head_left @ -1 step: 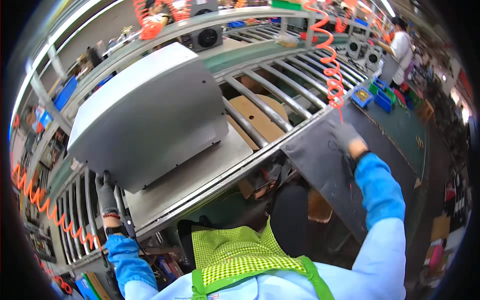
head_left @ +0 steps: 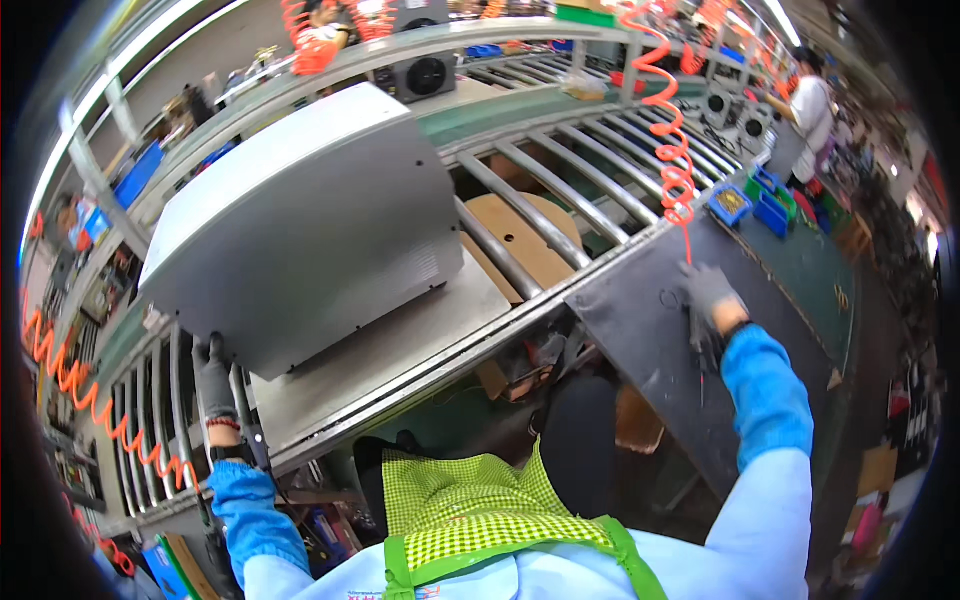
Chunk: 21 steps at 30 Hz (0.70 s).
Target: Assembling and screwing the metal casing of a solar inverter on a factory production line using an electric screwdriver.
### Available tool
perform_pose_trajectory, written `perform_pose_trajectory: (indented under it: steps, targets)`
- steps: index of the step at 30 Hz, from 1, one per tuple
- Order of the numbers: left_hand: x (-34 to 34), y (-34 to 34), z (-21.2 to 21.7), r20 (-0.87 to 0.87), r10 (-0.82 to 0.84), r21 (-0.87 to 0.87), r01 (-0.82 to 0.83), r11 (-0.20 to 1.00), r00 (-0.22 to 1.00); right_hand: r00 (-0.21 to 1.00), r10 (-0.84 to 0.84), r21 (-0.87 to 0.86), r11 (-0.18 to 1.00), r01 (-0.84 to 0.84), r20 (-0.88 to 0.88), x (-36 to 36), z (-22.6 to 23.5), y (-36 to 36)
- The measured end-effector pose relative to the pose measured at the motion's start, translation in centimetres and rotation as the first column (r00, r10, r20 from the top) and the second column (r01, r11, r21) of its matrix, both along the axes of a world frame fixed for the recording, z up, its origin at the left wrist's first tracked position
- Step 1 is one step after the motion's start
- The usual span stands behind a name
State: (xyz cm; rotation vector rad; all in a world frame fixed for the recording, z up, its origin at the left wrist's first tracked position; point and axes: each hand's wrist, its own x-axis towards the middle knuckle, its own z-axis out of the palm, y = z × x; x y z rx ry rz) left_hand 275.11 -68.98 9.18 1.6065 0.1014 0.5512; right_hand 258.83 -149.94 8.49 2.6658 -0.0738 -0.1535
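Observation:
A large pale grey metal housing [head_left: 300, 220] stands tilted on a flat metal plate [head_left: 400, 340], which rests on the roller conveyor [head_left: 560, 190]. My left hand [head_left: 213, 375], in a dark glove, reaches up to the housing's lower left corner. It is closed around a slim black tool [head_left: 248, 420] whose cable runs down past my wrist. My right hand [head_left: 708, 293], also in a dark glove, rests on the dark grey work table [head_left: 640, 330] to the right, fingers bent over its surface. Whether it holds anything is hidden.
An orange coiled hose [head_left: 668, 150] hangs above the table's far end. Blue bins [head_left: 760, 205] stand at the table's far corner. A brown cardboard disc [head_left: 520, 235] lies under the rollers. Another person [head_left: 812, 100] stands at the far right. More orange coil [head_left: 70, 385] hangs at the left.

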Motion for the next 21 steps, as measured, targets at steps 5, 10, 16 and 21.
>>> perform_pose_trajectory:
  steps: [5, 10, 16, 21]
  targets:
    - [-1.0, -0.8, 0.8, -0.002, -0.020, -0.019, 0.020, 1.000, 1.000, 0.986, -0.087, 0.000, 0.996, 0.088, -0.143, -5.0, -3.1, -2.6]
    - [-0.4, 0.9, 0.0, -0.015, 0.093, 0.196, -0.088, 0.977, 0.996, 0.972, 0.221, -0.022, 0.974, -0.224, -0.083, -3.1, -5.8, -6.0]
    - [-3.9, 0.2, -1.4, 0.338, 0.322, 0.535, -0.462, 0.707, 0.885, 0.911, 0.411, 0.086, 0.907, -0.413, 0.039, -1.9, -1.3, -0.5]
    - [-9.9, -10.8, -1.0, 0.079, -0.150, 0.535, 0.085, 0.841, 0.986, 0.835, 0.384, 0.328, 0.790, -0.519, 0.395, -0.9, 4.7, 11.3]
